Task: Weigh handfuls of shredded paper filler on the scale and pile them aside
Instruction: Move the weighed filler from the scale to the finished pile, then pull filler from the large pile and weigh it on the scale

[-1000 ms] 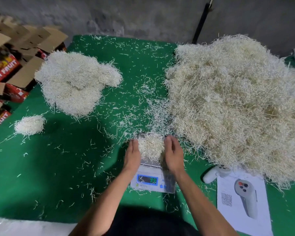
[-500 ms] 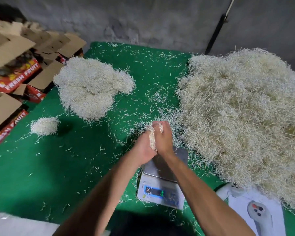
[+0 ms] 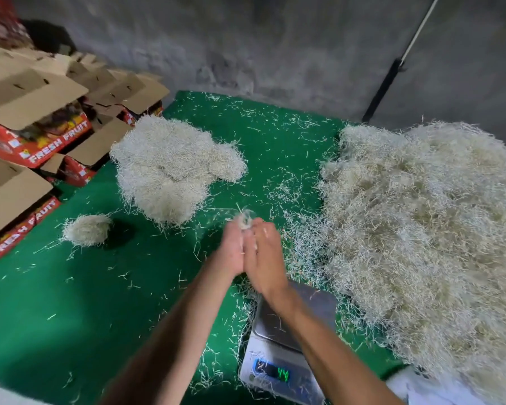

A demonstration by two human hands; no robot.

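The left hand (image 3: 231, 252) and the right hand (image 3: 265, 254) are pressed together palm to palm above the green table (image 3: 79, 302), and between them they squeeze a small wad of shredded paper (image 3: 244, 220). Only a tuft of that wad pokes out past the fingertips; the rest is hidden between the palms. The fingers of both hands are folded in around it, and the picture is blurred there, so single fingers are hard to tell apart.

The hands are held beyond the scale (image 3: 287, 346), toward the middle of the table and apart from it. The scale stands near the front edge, just beside the big heap. Its steel plate carries only a few stray strands, and its display shows green digits that look like 44.

On the right lies the big heap of shredded paper (image 3: 421, 244), spreading from the far edge down to the near corner. On the left, further back, lies a medium pile (image 3: 170, 168), and nearer the left edge sits a small round clump (image 3: 86, 230), well apart from the hands. Loose strands are scattered all over the green cloth.

Beside the table on the left are stacked red cardboard boxes (image 3: 41, 141) printed FRESH FRUIT, flaps open. Behind everything is a grey wall (image 3: 275, 45) with a pole (image 3: 392, 71) leaning against it.
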